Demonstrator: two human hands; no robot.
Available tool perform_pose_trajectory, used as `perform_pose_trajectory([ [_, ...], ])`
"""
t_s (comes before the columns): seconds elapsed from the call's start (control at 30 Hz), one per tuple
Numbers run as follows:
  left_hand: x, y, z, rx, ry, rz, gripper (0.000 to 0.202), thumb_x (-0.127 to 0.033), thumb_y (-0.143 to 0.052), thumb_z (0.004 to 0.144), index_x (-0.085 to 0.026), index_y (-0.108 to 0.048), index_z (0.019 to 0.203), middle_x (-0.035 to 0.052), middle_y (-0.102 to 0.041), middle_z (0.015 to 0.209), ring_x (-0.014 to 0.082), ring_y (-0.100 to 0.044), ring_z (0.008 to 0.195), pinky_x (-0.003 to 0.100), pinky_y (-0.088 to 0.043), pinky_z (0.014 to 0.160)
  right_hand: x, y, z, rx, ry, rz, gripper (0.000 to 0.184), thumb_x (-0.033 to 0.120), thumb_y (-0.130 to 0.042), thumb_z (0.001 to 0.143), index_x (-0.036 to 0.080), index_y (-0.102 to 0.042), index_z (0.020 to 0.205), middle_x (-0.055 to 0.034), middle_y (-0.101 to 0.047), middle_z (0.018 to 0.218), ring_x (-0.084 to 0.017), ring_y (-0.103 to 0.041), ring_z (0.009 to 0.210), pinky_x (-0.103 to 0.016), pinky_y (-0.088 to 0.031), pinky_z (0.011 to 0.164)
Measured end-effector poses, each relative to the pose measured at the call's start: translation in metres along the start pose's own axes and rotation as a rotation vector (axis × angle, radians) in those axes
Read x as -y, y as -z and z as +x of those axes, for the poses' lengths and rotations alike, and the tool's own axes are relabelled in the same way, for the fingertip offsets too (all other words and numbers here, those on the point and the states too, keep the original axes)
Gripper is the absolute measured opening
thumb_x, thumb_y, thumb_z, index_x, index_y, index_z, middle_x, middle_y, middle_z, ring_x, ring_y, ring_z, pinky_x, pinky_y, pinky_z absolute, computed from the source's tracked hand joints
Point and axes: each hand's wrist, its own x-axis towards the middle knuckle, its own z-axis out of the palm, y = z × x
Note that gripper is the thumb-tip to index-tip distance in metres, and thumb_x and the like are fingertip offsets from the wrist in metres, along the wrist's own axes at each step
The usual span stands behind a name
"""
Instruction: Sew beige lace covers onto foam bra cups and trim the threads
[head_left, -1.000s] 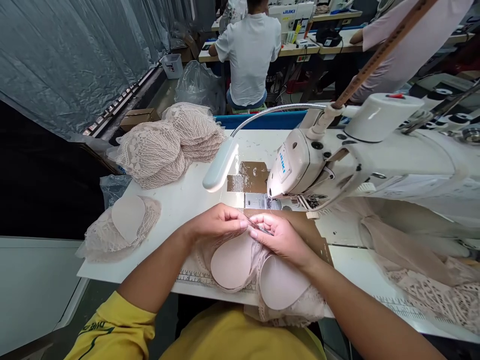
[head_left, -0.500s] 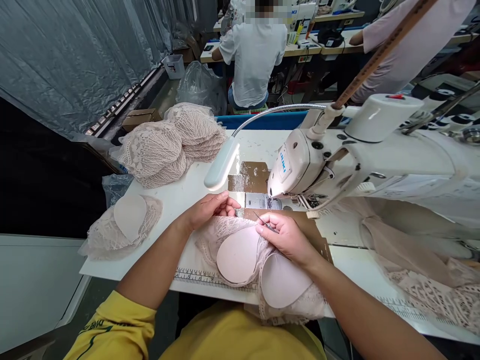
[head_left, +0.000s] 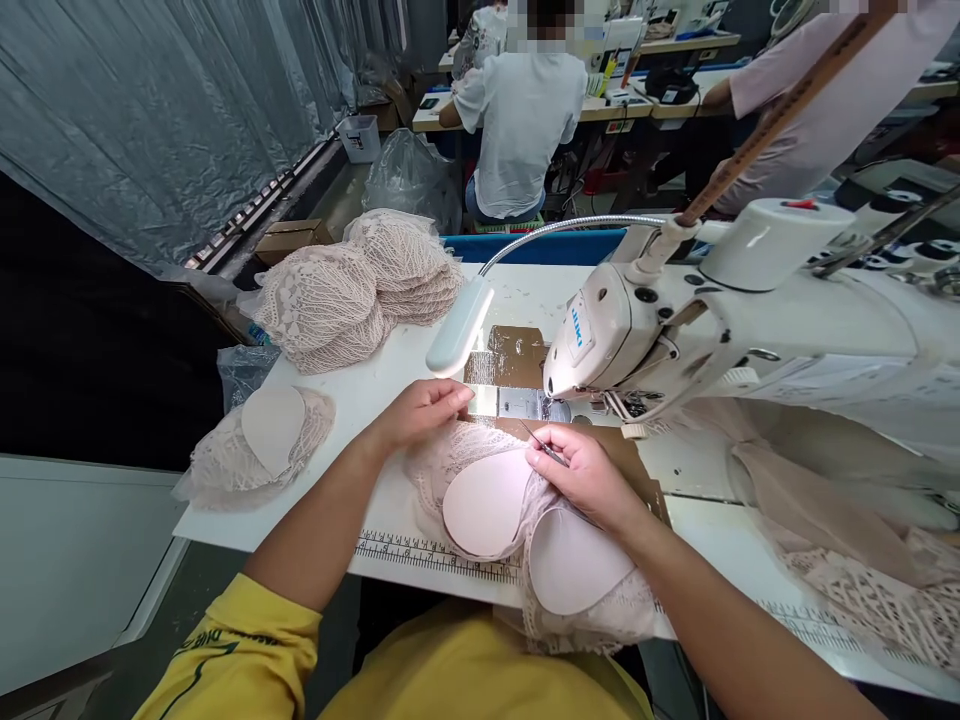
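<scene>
**Two hands on a lace bra piece in front of the needle**

The white sewing table (head_left: pixel 352 395) fills the middle of the view, and on its right side stands a white Juki sewing machine (head_left: pixel 750 330). Under the arm of the machine a long piece of beige lace fabric (head_left: pixel 862 590) lies spread to the right. At the far left corner of the table is a stack of lace cups (head_left: pixel 352 290), and nearer at the left edge a small pile of lace with one foam cup (head_left: pixel 272 440) on top. A gooseneck lamp (head_left: pixel 459 328) bends down from the machine and shines on the working place.

The lace bra piece (head_left: pixel 457 455) lies at the near edge of the table, just before the needle plate, with its two smooth foam cups turned up, and it partly covers the printed ruler (head_left: pixel 420 553). The left hand (head_left: pixel 420 410) rests on the far edge of the lace, the fingers stretched and close together, not curled around anything. The right hand (head_left: pixel 589 478) lies on the middle of the piece, between the two cups. Its thumb and forefinger are pressed together on a thin metal tool (head_left: pixel 541 447), whose point is directed toward the needle.
</scene>
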Motion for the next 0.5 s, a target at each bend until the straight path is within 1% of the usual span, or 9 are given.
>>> perform_pose_trajectory([
  [0.07, -0.006, -0.007, -0.006, -0.124, -0.133, 0.162, 0.027, -0.041, -0.060, 0.082, -0.015, -0.066, 0.088, 0.0023, -0.060, 0.078, 0.0125, -0.052, 0.071, 0.025, -0.041, 0.068, 0.000, 0.000, 0.000, 0.007, 0.006, 0.019, 0.016, 0.033, -0.055, 0.084, 0.019, -0.055, 0.076, 0.0021, -0.051, 0.072, -0.014, -0.047, 0.069, -0.026, -0.038, 0.065],
  [0.1, -0.009, -0.011, -0.010, -0.149, -0.194, 0.234, 0.022, -0.037, -0.061, 0.082, -0.015, -0.066, 0.082, 0.0013, -0.059, 0.074, 0.0121, -0.051, 0.069, 0.024, -0.040, 0.066, 0.000, 0.000, 0.000, 0.010, 0.006, 0.034, 0.016, 0.033, -0.055, 0.083, 0.019, -0.055, 0.076, 0.0021, -0.051, 0.072, -0.014, -0.047, 0.069, -0.026, -0.038, 0.065],
  [0.13, -0.012, -0.015, -0.013, -0.139, -0.248, 0.299, 0.019, -0.033, -0.060, 0.082, -0.016, -0.065, 0.076, 0.0006, -0.057, 0.070, 0.0114, -0.050, 0.066, 0.024, -0.039, 0.063, 0.000, 0.000, 0.000, 0.012, 0.003, 0.049, 0.016, 0.033, -0.056, 0.083, 0.019, -0.056, 0.076, 0.0020, -0.052, 0.072, -0.014, -0.047, 0.068, -0.026, -0.038, 0.064],
  [0.2, -0.015, -0.026, -0.018, -0.038, -0.331, 0.417, 0.018, -0.028, -0.059, 0.083, -0.016, -0.064, 0.072, 0.0003, -0.057, 0.067, 0.0107, -0.049, 0.063, 0.023, -0.038, 0.060, 0.001, 0.000, 0.000, 0.018, -0.008, 0.082, 0.016, 0.034, -0.056, 0.082, 0.019, -0.058, 0.077, 0.0015, -0.054, 0.072, -0.014, -0.049, 0.067, -0.026, -0.039, 0.063],
  [0.23, -0.015, -0.031, -0.019, 0.013, -0.363, 0.469, 0.017, -0.028, -0.058, 0.083, -0.016, -0.064, 0.073, 0.0007, -0.058, 0.068, 0.0109, -0.050, 0.063, 0.022, -0.038, 0.059, 0.002, 0.000, 0.000, 0.022, -0.013, 0.102, 0.016, 0.034, -0.057, 0.082, 0.019, -0.060, 0.078, 0.0010, -0.056, 0.072, -0.014, -0.050, 0.067, -0.026, -0.040, 0.062],
  [0.3, -0.012, -0.040, -0.018, 0.057, -0.418, 0.577, 0.016, -0.027, -0.056, 0.085, -0.016, -0.064, 0.077, 0.0016, -0.060, 0.070, 0.0119, -0.051, 0.065, 0.022, -0.038, 0.059, 0.004, 0.000, -0.001, 0.037, -0.017, 0.146, 0.016, 0.034, -0.057, 0.081, 0.018, -0.063, 0.081, -0.0006, -0.060, 0.075, -0.016, -0.053, 0.069, -0.027, -0.042, 0.064],
  [0.43, -0.003, -0.048, -0.013, 0.032, -0.513, 0.714, 0.022, -0.023, -0.050, 0.088, -0.016, -0.061, 0.071, 0.0019, -0.059, 0.065, 0.0123, -0.050, 0.062, 0.023, -0.037, 0.057, 0.008, 0.000, -0.001, 0.048, -0.023, 0.217, 0.018, 0.034, -0.060, 0.080, 0.019, -0.067, 0.086, -0.0029, -0.066, 0.082, -0.017, -0.058, 0.075, -0.029, -0.046, 0.068],
  [0.5, 0.000, -0.048, -0.012, -0.008, -0.580, 0.766, 0.023, -0.021, -0.048, 0.087, -0.016, -0.061, 0.069, 0.0017, -0.058, 0.063, 0.0123, -0.049, 0.060, 0.024, -0.036, 0.055, 0.008, 0.000, -0.002, 0.060, -0.037, 0.269, 0.019, 0.036, -0.062, 0.079, 0.019, -0.067, 0.085, -0.0025, -0.064, 0.079, -0.016, -0.056, 0.072, -0.028, -0.046, 0.064],
])
